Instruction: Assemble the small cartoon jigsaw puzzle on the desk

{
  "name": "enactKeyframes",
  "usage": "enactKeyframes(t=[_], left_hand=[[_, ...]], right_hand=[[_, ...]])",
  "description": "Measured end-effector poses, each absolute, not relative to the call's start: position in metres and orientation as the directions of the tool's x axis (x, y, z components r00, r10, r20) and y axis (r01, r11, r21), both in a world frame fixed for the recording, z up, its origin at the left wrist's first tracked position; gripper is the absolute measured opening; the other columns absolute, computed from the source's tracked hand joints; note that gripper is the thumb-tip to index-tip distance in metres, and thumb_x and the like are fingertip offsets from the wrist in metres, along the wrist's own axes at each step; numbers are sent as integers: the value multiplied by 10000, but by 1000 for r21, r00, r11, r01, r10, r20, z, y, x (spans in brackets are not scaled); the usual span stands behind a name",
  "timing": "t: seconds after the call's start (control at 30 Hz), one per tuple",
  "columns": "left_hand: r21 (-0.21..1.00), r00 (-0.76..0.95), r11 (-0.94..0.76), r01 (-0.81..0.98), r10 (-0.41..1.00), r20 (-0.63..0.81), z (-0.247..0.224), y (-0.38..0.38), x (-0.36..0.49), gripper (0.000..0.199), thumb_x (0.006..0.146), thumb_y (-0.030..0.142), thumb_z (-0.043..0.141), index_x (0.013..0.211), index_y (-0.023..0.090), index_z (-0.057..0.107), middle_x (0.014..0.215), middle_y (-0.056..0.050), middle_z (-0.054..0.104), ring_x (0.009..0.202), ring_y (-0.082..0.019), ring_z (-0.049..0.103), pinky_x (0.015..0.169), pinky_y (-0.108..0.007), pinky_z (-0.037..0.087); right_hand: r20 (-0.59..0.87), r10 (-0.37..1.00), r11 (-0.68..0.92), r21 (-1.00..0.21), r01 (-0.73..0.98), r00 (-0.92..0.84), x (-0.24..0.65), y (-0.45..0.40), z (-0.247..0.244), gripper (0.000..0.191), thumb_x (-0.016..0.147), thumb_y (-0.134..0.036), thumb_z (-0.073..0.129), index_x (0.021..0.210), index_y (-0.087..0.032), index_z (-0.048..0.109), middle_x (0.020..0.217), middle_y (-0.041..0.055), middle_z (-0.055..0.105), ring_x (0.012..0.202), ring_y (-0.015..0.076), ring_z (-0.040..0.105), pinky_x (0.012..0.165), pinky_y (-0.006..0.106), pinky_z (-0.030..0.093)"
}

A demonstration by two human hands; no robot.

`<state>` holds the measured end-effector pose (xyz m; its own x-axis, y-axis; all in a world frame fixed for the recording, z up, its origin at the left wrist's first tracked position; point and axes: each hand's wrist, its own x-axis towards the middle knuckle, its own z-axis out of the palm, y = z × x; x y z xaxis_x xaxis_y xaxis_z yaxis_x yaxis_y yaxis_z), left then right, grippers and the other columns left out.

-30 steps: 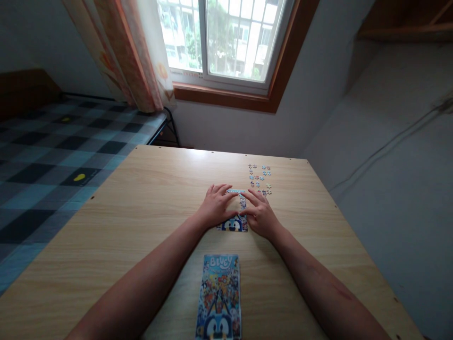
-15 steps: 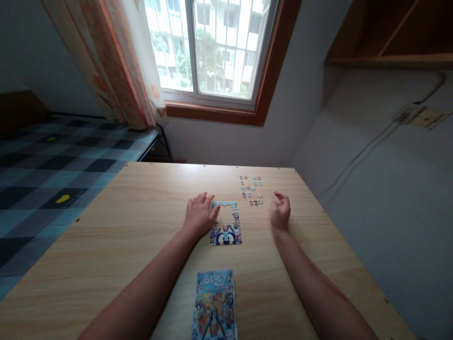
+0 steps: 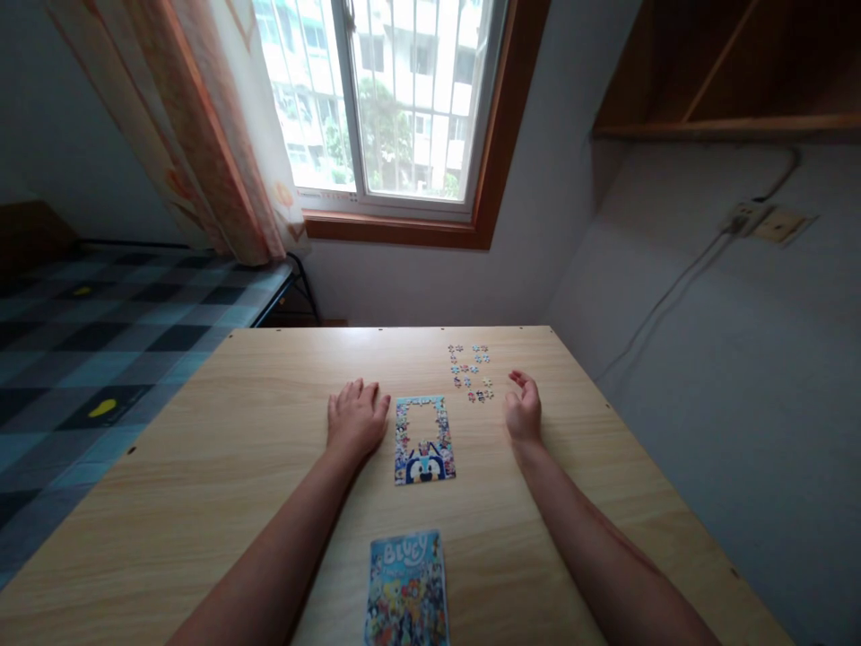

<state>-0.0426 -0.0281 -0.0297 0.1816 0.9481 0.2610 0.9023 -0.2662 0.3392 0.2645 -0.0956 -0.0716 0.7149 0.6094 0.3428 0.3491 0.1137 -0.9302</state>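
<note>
A partly assembled jigsaw puzzle lies on the wooden table, with a gap in its middle and a blue cartoon dog's head at its near end. Just left of it, my left hand rests palm down, fingers spread, apart from the puzzle. My right hand sits on its side to the right, fingers curled in; whatever they may hold is hidden. Between the puzzle and the table's far edge, slightly right, several loose puzzle pieces lie in loose rows, nearest to my right hand.
A picture sheet or box lid marked "Bluey" lies close to me on the table. Past the left edge stands a bed with a checked cover. A wall with a socket and cable is at the right, a window ahead.
My left hand has moved left off the puzzle's edge, uncovering its left side. My right hand stays curled in about the same place. The view has tilted slightly.
</note>
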Motion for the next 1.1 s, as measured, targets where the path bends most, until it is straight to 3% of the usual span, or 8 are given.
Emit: enactKeyframes(t=[0.2, 0.37, 0.6, 0.73, 1.1], left_hand=[[675, 84, -339, 655, 921, 381, -24, -12, -56, 424, 915, 423, 431, 1074, 160, 723, 1232, -150, 694, 1215, -284, 601, 1105, -440, 418], [845, -143, -223, 486, 934, 329, -21, -7, -62, 396, 871, 439, 458, 990, 176, 729, 1097, -99, 735, 1076, -273, 662, 1015, -404, 485], [911, -303, -160, 381, 909, 286, -18, -5, -67, 348, 832, 446, 460, 847, 177, 679, 1070, -105, 728, 1034, -260, 663, 926, -360, 514], [952, -380, -98, 291, 901, 209, -23, 2, -73, 344, 807, 464, 468, 831, 173, 649, 928, -92, 707, 888, -239, 661, 799, -338, 532], [950, -377, -91, 299, 903, 206, -27, 0, -75, 361, 793, 525, 500, 718, 190, 611, 642, -22, 589, 632, -203, 563, 612, -317, 446]], right_hand=[[350, 631, 84, -918, 388, 692, 267, -86, -72, 547, 656, -173, 424, 1170, -153, 612, 1244, 124, 658, 1190, 233, 600, 1137, 431, 405], [315, 645, -19, -904, 427, 696, 283, -68, -66, 573, 640, -160, 392, 1150, -148, 653, 1257, 110, 671, 1190, 232, 608, 1116, 409, 431], [339, 635, -74, -868, 491, 694, 299, -41, -65, 517, 643, -142, 392, 1035, -165, 728, 1166, 85, 708, 1136, 236, 627, 1080, 390, 461], [376, 626, -109, -825, 554, 683, 306, -27, -64, 482, 645, -119, 394, 965, -175, 750, 1162, 73, 703, 1195, 225, 589, 1140, 372, 407], [296, 698, -316, -689, 652, 651, 319, 6, -57, 394, 764, -136, 467, 1025, -190, 757, 1150, 94, 706, 1105, 227, 595, 1058, 358, 426]])
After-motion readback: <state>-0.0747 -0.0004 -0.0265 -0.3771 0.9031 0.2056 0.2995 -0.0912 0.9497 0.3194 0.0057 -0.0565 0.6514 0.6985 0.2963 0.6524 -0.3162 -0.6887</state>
